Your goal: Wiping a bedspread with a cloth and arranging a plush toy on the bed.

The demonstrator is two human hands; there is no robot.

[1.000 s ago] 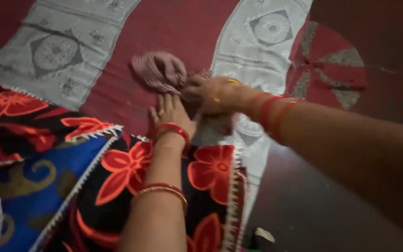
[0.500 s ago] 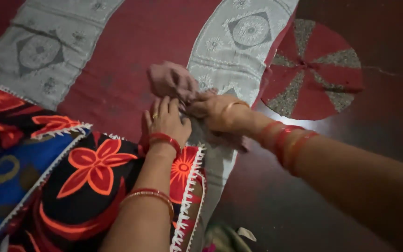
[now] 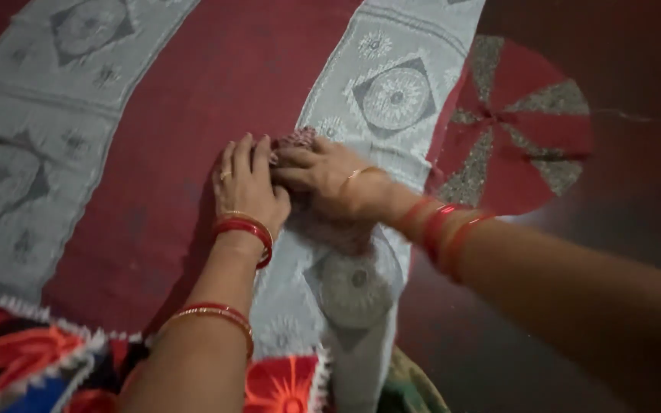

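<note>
My left hand (image 3: 248, 183) lies flat and open on the red cloth (image 3: 193, 115). My right hand (image 3: 329, 177), just beside it, presses the small pinkish bundle (image 3: 297, 138), which peeks out beyond my fingertips, on the far side.

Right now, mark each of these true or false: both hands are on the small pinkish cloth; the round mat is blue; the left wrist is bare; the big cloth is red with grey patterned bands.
1. Both hands, left hand and right hand, press on the small pinkish cloth: true.
2. The round mat is blue: false, it is red with grey wedges.
3. The left wrist is bare: false, it wears red bangles.
4. The big cloth is red with grey patterned bands: true.
</note>
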